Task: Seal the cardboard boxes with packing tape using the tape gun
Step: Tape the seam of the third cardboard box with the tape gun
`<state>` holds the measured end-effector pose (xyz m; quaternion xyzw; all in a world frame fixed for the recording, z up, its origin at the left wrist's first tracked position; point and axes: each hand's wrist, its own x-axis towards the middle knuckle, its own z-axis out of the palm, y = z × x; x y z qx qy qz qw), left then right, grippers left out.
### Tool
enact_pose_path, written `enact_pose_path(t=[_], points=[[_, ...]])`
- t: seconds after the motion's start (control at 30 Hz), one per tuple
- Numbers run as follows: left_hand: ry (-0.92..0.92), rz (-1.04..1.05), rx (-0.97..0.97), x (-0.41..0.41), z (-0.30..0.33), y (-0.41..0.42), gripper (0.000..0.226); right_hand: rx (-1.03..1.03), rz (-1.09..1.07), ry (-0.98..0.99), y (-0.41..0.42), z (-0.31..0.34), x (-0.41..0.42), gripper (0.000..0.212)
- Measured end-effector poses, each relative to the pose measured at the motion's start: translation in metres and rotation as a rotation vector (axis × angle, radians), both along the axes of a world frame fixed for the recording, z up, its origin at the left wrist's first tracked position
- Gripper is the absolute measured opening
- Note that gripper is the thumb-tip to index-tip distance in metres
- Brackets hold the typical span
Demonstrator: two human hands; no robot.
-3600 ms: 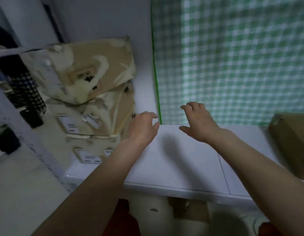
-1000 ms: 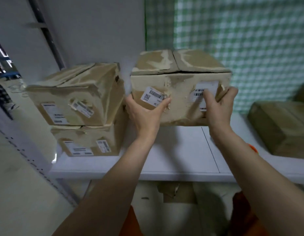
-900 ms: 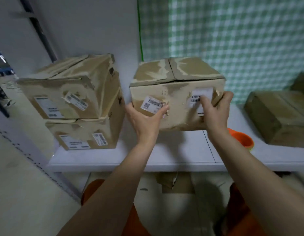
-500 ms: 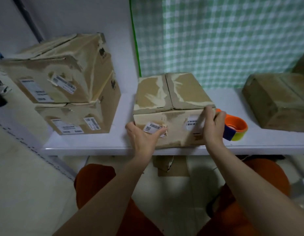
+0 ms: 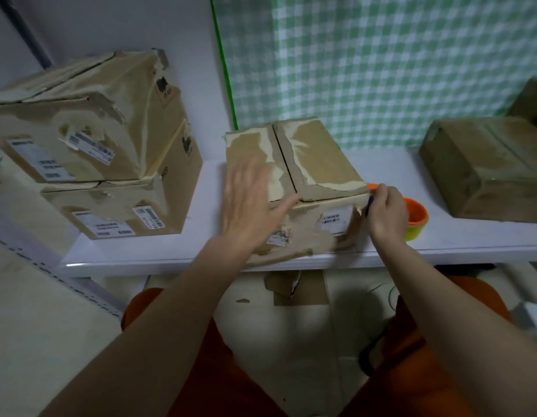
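A worn brown cardboard box (image 5: 303, 164) with torn top flaps closed and untaped sits upright at the white bench's (image 5: 201, 251) front edge, an orange-and-yellow tape gun (image 5: 416, 218) just right of it.

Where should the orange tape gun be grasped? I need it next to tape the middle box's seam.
Judging from this view, take the tape gun by its orange round body, coming from above and the right. Its left side sits against the middle box, and the right hand already covers that side, so any handle is hidden. The right and top are exposed, with bare shelf beside it.
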<state>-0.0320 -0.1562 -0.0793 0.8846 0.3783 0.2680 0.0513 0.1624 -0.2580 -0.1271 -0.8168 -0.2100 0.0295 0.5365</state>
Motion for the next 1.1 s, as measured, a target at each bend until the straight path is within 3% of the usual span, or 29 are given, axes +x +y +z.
enact_pose_path(t=[0.1,0.17,0.27,0.33,0.47,0.6,0.73,0.87,0.93,1.0,1.07,1.1], points=[[0.42,-0.201,-0.032,0.022,0.016,0.006,0.092,-0.509,-0.03,-0.107,-0.003,-0.015,0.025,0.042],[0.585,-0.208,-0.113,0.031,0.014,0.014,0.097,-0.702,0.017,-0.079,-0.007,-0.025,0.038,0.045],[0.648,-0.204,-0.158,0.039,0.006,0.021,0.095,-0.798,0.117,-0.11,-0.015,-0.027,0.044,0.022],[0.646,-0.192,-0.131,0.042,0.003,0.021,0.091,-0.854,0.14,-0.187,-0.017,-0.023,0.049,0.022],[0.641,-0.168,-0.118,0.048,0.0,0.018,0.089,-0.659,0.123,-0.114,-0.015,-0.013,0.057,0.012],[0.639,-0.128,-0.132,0.058,0.0,0.013,0.088,-0.419,-0.021,-0.046,-0.005,0.011,0.06,0.02],[0.587,-0.025,-0.168,0.083,0.001,-0.001,0.088,-0.14,-0.082,-0.207,0.001,0.051,0.053,0.023],[0.502,0.047,-0.327,0.121,0.011,-0.022,0.084,-0.064,0.092,-0.425,0.013,0.086,0.028,0.02],[0.462,-0.092,-0.394,0.121,0.025,-0.013,0.083,-0.098,0.176,-0.467,0.02,0.092,0.017,0.017],[0.422,-0.356,-0.491,0.098,0.05,0.006,0.084,-0.138,0.239,-0.453,0.026,0.089,0.011,0.015],[0.593,-0.493,-0.595,0.066,0.074,0.026,0.106,-0.154,0.281,-0.433,0.03,0.084,0.008,0.016],[0.739,-0.482,-0.559,0.051,0.077,0.036,0.117,-0.164,0.292,-0.441,0.032,0.082,0.007,0.017]])
